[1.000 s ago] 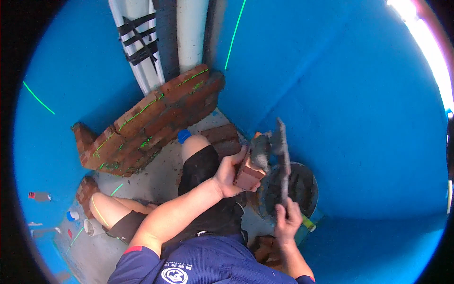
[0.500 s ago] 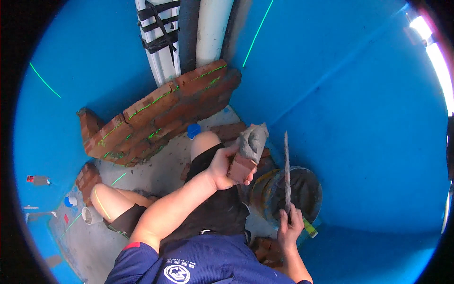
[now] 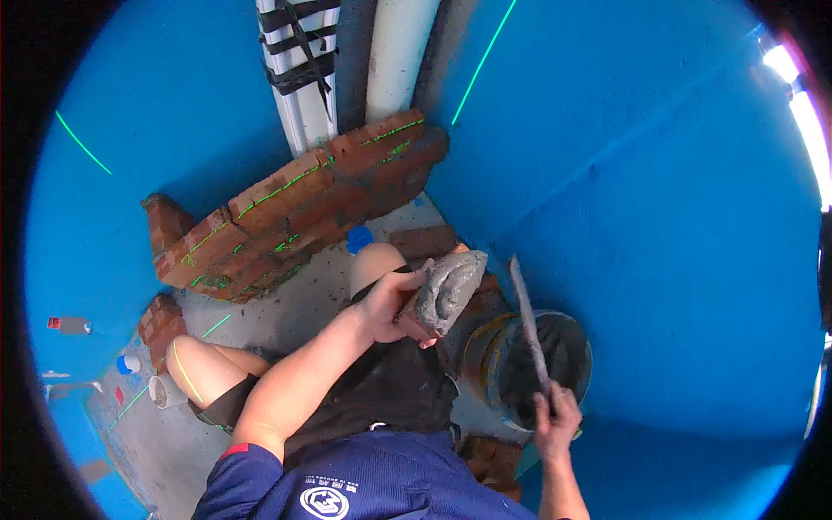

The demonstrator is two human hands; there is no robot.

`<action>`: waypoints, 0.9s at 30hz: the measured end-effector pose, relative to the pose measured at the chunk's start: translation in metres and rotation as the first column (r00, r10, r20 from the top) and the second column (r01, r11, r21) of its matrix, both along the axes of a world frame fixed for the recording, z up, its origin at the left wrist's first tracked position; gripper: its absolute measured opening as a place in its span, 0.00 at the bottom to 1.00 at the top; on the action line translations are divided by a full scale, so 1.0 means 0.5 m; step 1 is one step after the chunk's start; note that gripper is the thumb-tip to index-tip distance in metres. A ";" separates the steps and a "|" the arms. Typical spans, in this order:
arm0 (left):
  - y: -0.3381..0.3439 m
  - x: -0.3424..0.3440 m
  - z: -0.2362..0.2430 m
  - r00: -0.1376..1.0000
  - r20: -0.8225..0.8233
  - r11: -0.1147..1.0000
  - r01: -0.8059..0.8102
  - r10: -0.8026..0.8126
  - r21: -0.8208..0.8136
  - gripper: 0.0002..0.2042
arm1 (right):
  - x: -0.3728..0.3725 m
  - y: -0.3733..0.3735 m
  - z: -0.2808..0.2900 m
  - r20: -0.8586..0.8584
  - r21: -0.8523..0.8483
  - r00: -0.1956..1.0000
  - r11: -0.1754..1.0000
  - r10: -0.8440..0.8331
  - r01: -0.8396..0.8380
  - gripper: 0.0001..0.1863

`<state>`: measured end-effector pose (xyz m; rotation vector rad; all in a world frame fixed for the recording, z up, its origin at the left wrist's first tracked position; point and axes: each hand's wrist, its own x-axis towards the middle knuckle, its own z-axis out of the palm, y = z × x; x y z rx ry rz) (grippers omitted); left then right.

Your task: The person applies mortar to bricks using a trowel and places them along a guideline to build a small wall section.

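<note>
Grey floor (image 3: pixel 286 303) carries a low brick wall (image 3: pixel 295 212), loose bricks (image 3: pixel 160 325), a mortar bucket (image 3: pixel 529 364) and small cups (image 3: pixel 128 364).

the brick (image 3: pixel 446 290) shows only a sliver of red under its grey mortar, and the left hand (image 3: pixel 387 305) covers its near end. the trowel (image 3: pixel 529 325) handle is buried in the right hand (image 3: pixel 556 422). the bucket (image 3: pixel 574 334) holds something dark, perhaps mortar. the small things by the left rim are too tiny to tell.
</note>
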<state>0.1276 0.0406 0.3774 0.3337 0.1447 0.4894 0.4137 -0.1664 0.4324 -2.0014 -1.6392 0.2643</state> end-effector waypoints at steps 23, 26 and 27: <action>-0.003 0.017 0.028 0.878 -0.380 0.911 0.377 -0.292 0.169 0.31 | 0.072 0.110 0.329 0.544 -0.269 0.665 0.857 0.512 -0.440 0.15; -0.006 0.012 0.031 0.842 -0.371 0.845 0.489 -0.392 0.216 0.31 | 0.077 0.116 0.302 0.589 -0.234 0.658 0.878 0.469 -0.417 0.15; -0.018 0.011 0.041 0.846 -0.393 0.876 0.451 -0.360 0.169 0.31 | 0.083 0.112 0.287 0.580 -0.218 0.692 0.900 0.430 -0.376 0.14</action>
